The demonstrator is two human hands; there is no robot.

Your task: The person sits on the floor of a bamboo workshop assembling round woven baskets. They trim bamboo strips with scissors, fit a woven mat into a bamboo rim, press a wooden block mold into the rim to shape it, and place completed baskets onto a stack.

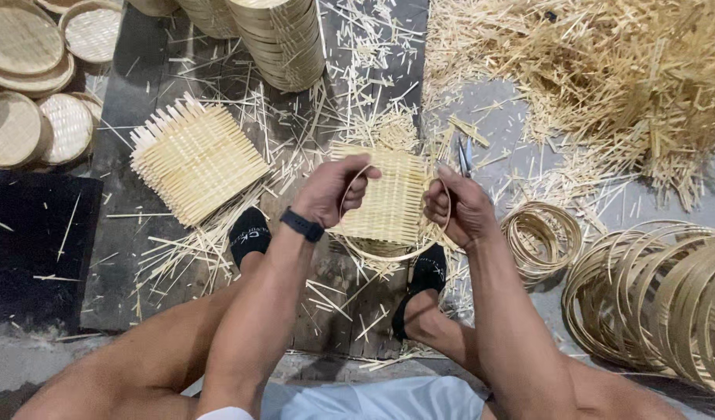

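Note:
My left hand (332, 190), with a black band on its wrist, grips the left side of a thin bamboo ring (396, 257). My right hand (460, 210) grips the ring's right side. A square woven bamboo mat (390, 194) lies inside the ring between both hands, held above my two feet in black socks (249, 236). A pair of scissors (465, 154) lies on the floor just beyond my right hand.
A stack of woven mats (195, 158) lies at the left. Bamboo rings (541, 237) and a larger pile of rings (668, 299) sit at the right. Loose bamboo strips (606, 70) heap at the back right. Finished round trays (31, 93) stand at the far left, stacked ones (283, 39) behind.

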